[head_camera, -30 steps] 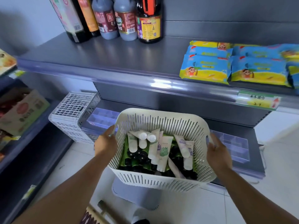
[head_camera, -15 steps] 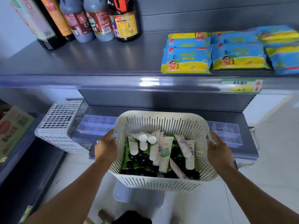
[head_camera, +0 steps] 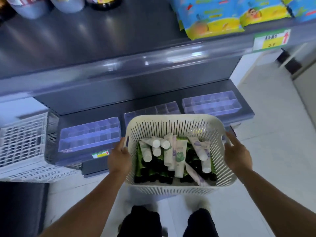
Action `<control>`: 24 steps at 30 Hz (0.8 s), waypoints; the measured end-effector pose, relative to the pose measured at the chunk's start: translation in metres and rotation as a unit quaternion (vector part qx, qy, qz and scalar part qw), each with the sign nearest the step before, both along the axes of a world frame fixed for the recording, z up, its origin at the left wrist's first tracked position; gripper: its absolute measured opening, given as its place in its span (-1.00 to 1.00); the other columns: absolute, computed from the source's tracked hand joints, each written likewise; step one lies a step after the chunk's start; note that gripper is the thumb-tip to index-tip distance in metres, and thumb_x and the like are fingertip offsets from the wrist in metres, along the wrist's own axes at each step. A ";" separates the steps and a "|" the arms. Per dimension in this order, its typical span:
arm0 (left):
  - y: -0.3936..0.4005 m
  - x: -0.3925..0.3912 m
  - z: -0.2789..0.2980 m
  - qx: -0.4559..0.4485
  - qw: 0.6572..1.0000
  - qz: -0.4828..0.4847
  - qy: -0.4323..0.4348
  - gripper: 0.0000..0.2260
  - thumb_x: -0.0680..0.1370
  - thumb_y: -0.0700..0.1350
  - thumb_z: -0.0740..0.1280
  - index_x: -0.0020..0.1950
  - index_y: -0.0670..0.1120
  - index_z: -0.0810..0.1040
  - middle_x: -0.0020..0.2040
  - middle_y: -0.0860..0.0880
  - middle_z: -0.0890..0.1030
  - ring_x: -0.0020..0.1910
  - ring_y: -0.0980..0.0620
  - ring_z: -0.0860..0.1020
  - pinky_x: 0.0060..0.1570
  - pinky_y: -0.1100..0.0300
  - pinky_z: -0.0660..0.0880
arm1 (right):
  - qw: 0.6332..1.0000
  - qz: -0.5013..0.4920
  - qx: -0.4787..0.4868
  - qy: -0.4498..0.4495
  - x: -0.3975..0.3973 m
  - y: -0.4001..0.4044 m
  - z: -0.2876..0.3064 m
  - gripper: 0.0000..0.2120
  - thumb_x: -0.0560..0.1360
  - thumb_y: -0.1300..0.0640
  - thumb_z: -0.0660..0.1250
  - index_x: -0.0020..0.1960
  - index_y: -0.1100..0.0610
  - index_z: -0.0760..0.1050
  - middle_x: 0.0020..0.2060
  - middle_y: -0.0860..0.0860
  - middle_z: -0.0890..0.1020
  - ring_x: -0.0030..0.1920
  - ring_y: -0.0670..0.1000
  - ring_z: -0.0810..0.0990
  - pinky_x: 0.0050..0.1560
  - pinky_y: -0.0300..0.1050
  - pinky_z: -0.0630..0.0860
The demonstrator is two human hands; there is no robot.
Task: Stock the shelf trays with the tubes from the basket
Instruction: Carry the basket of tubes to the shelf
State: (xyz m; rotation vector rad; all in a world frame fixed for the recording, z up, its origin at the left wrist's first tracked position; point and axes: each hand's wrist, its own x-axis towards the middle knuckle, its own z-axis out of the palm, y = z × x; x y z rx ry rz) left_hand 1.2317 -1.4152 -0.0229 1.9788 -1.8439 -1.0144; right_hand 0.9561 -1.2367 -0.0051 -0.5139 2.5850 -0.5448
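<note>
I carry a white slotted basket (head_camera: pixel 172 124) in front of me, above the floor. My left hand (head_camera: pixel 119 157) grips its left rim and my right hand (head_camera: pixel 236 153) grips its right rim. Inside lie several tubes: white and pale ones (head_camera: pixel 179 155) on top, green tubes with black caps (head_camera: pixel 153 175) underneath. On the low grey shelf stand three clear divided trays: a left tray (head_camera: pixel 89 134), a middle tray (head_camera: pixel 152 110) partly hidden behind the basket, and a right tray (head_camera: pixel 211 103). Their compartments look bare.
A white lattice crate (head_camera: pixel 22 142) sits left of the low shelf. The upper shelf (head_camera: pixel 102 65) juts out above the trays and carries bottles (head_camera: pixel 66 2) and blue-yellow packets (head_camera: pixel 210 19). My feet (head_camera: pixel 196 204) stand on the pale floor below the basket.
My view has tilted down and come closer to the low shelf, so all three trays show. The basket stays held by both hands, now nearer the trays.
</note>
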 end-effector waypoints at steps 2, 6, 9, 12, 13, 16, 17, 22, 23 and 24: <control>0.003 0.014 -0.009 0.005 1.000 -0.008 0.020 -0.62 0.64 -0.20 0.12 0.45 0.02 0.38 0.35 -0.15 0.50 0.18 -0.20 0.54 0.12 0.02 0.48 | 1.000 -0.018 0.003 -0.010 0.017 0.008 -0.007 -0.59 0.63 0.06 0.04 0.45 -0.17 0.28 0.27 0.18 0.55 0.15 0.26 0.55 0.01 0.00 0.43; 0.018 0.038 -0.031 0.028 1.000 0.000 0.004 -0.60 0.63 -0.17 0.11 0.45 0.11 0.36 0.15 -0.20 0.62 -0.10 -0.21 0.59 -0.10 0.05 0.50 | 0.999 0.000 0.016 -0.029 0.036 0.021 -0.034 -0.57 0.63 0.08 0.03 0.47 -0.15 0.24 0.26 0.17 0.55 0.10 0.25 0.57 -0.08 -0.03 0.40; 0.036 0.050 -0.048 0.027 0.999 0.017 -0.041 -0.59 0.63 -0.17 0.10 0.45 0.13 0.36 -0.04 -0.23 0.63 -0.18 -0.21 0.55 -0.16 0.06 0.45 | 0.999 0.014 0.019 -0.038 0.044 0.029 -0.062 -0.58 0.63 0.05 0.03 0.48 -0.15 0.22 0.24 0.16 0.57 0.12 0.25 0.57 0.01 -0.02 0.44; 0.048 0.062 -0.069 0.030 0.997 0.043 -0.061 -0.59 0.63 -0.16 0.10 0.45 0.12 0.36 0.01 -0.24 0.64 -0.24 -0.17 0.53 -0.23 0.10 0.45 | 0.998 0.032 0.017 -0.044 0.051 0.031 -0.089 -0.59 0.64 0.04 0.03 0.47 -0.17 0.23 0.19 0.15 0.60 0.08 0.24 0.59 0.02 -0.01 0.48; 0.050 0.067 -0.080 0.030 0.996 0.044 -0.071 -0.59 0.62 -0.16 0.11 0.45 0.13 0.35 0.05 -0.22 0.64 -0.22 -0.16 0.55 -0.23 0.11 0.46 | 0.998 0.036 0.015 -0.046 0.053 0.031 -0.098 -0.59 0.64 0.04 0.02 0.46 -0.17 0.23 0.18 0.15 0.61 0.05 0.23 0.60 -0.01 -0.02 0.49; 0.051 0.081 -0.115 0.027 0.996 0.053 -0.071 -0.59 0.62 -0.15 0.11 0.45 0.11 0.34 0.09 -0.24 0.63 -0.02 -0.27 0.58 -0.01 -0.04 0.51 | 0.998 0.048 0.013 -0.047 0.062 0.027 -0.130 -0.59 0.64 0.03 0.02 0.46 -0.19 0.22 0.14 0.12 0.63 -0.01 0.20 0.61 -0.11 -0.09 0.45; 0.049 0.084 -0.129 0.030 0.996 0.053 -0.071 -0.60 0.62 -0.14 0.11 0.46 0.10 0.34 0.10 -0.26 0.63 0.01 -0.29 0.58 0.04 -0.08 0.50 | 0.998 0.050 0.013 -0.047 0.064 0.024 -0.143 -0.59 0.64 0.03 0.02 0.47 -0.19 0.22 0.14 0.11 0.63 0.00 0.20 0.61 -0.13 -0.10 0.43; 0.043 0.099 -0.188 0.049 0.994 0.069 -0.075 -0.62 0.64 -0.12 0.08 0.45 0.02 0.37 0.23 -0.20 0.58 0.18 -0.25 0.53 0.22 -0.10 0.46 | 0.997 0.071 0.019 -0.033 0.081 0.011 -0.202 -0.59 0.64 0.05 0.03 0.47 -0.17 0.23 0.16 0.08 0.63 0.04 0.21 0.61 -0.05 -0.06 0.46; 0.041 0.102 -0.198 0.046 0.994 0.075 -0.067 -0.63 0.64 -0.12 0.08 0.44 0.02 0.38 0.24 -0.19 0.58 0.18 -0.24 0.53 0.23 -0.10 0.46 | 0.997 0.072 0.015 -0.029 0.083 0.009 -0.213 -0.59 0.64 0.04 0.04 0.46 -0.18 0.24 0.11 0.09 0.65 0.02 0.21 0.61 -0.03 -0.04 0.48; 0.040 0.105 -0.208 0.042 0.994 0.078 -0.058 -0.63 0.63 -0.12 0.07 0.43 0.04 0.40 0.21 -0.18 0.60 0.16 -0.23 0.55 0.22 -0.10 0.47 | 0.997 0.070 0.012 -0.026 0.085 0.006 -0.224 -0.59 0.63 0.04 0.04 0.45 -0.19 0.24 0.05 0.10 0.67 -0.01 0.21 0.61 -0.01 -0.01 0.50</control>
